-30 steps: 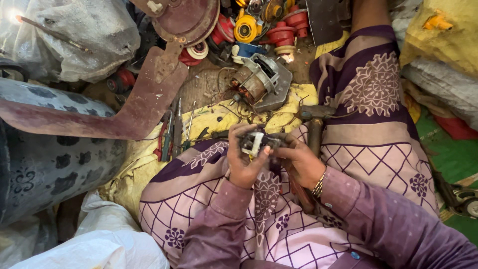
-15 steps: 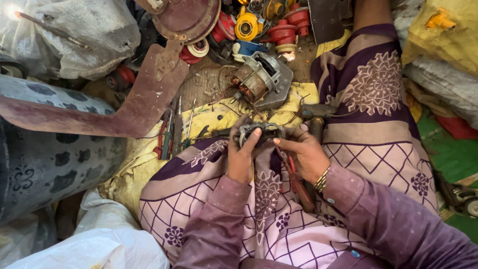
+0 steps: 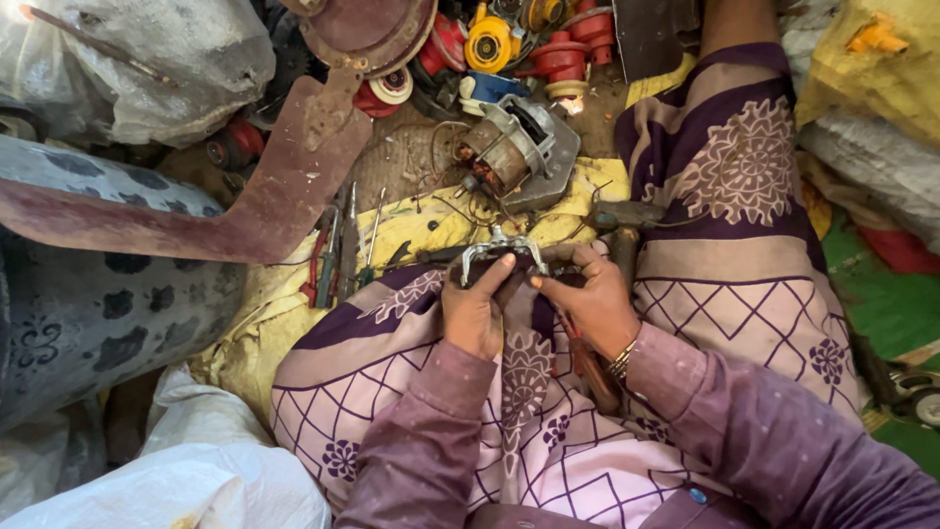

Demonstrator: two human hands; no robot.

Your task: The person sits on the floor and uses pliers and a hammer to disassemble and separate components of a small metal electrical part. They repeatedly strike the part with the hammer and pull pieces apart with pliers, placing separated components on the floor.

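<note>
The person is sitting on the ground with a patterned purple cloth (image 3: 744,284) lying over the lap, which is serving as a work surface. A rusty fan blade (image 3: 245,211) is lying just beyond, beside an electric motor (image 3: 514,152) with loose wires, both within easy reach. Over the lap, the left hand (image 3: 475,313) is closing around a small metal bracket part (image 3: 504,253), steadying it, while the right hand (image 3: 587,299) is pinching its other end with curled fingers.
</note>
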